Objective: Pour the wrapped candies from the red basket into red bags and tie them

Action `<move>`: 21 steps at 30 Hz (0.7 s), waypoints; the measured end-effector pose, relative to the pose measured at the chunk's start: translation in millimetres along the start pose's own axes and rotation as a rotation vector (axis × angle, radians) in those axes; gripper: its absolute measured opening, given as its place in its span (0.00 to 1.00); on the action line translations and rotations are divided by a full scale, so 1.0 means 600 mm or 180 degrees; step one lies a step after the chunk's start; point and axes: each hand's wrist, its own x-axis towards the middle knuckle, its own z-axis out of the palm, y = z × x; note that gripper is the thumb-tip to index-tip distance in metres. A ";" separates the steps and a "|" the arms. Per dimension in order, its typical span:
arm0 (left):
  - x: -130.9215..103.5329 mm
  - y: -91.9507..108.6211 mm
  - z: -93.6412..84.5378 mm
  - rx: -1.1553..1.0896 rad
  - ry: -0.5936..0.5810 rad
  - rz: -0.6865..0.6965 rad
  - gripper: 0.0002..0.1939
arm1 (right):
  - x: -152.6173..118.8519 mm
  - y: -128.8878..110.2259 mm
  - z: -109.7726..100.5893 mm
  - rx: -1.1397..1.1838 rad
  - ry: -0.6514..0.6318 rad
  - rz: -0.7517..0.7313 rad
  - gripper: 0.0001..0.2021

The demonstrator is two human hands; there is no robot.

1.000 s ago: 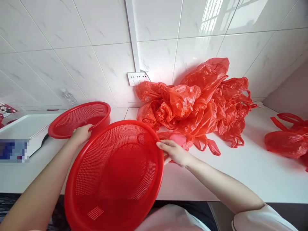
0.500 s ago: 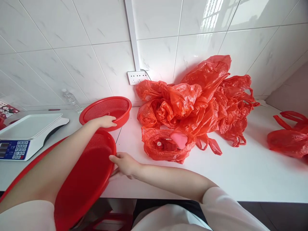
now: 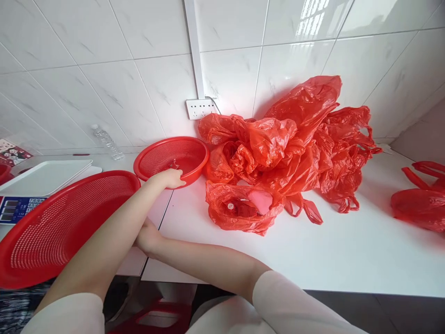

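My left hand (image 3: 171, 178) is closed on the near rim of a smaller red plastic colander (image 3: 194, 177), which stands by the wall with a few small bits inside. Crossing beneath my left forearm, my right hand (image 3: 149, 237) grips the right side of a larger red plastic colander (image 3: 45, 227). Its fingers are partly hidden behind the forearm. The larger colander is tilted, and its left part juts past the table's front edge. Beside the smaller colander lies an open red plastic bag (image 3: 239, 221) with a pink item and dark packets in it.
Crumpled red plastic bags (image 3: 271, 144) are heaped against the tiled wall, with another red bag (image 3: 419, 208) at far right. A scale (image 3: 14, 211) stands left, partly behind the larger colander. A clear bottle (image 3: 107, 141) and a socket strip (image 3: 200, 109) are at the back.
The larger colander has moved left and up toward the scale, with my right hand following it leftward. My left hand has shifted the smaller colander right, up to the bags.
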 end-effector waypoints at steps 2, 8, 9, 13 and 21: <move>-0.014 0.002 -0.004 0.0007 -0.0045 -0.0021 0.34 | -0.018 0.007 -0.029 -0.0347 -0.0150 0.0087 0.17; -0.104 0.047 0.025 0.0033 0.0887 -0.0430 0.26 | -0.175 -0.068 -0.152 -0.3147 -0.1173 -0.0716 0.04; -0.119 0.063 0.039 -0.0075 0.1494 -0.0330 0.24 | -0.207 -0.094 -0.172 -0.3425 -0.1103 -0.0879 0.05; -0.147 0.136 0.102 -0.0938 0.2648 -0.0264 0.23 | -0.313 -0.194 -0.257 -0.4434 0.0637 -0.1462 0.07; -0.103 0.195 0.171 -0.2652 0.2183 0.0345 0.12 | -0.410 -0.227 -0.411 -0.5065 0.3454 0.0874 0.16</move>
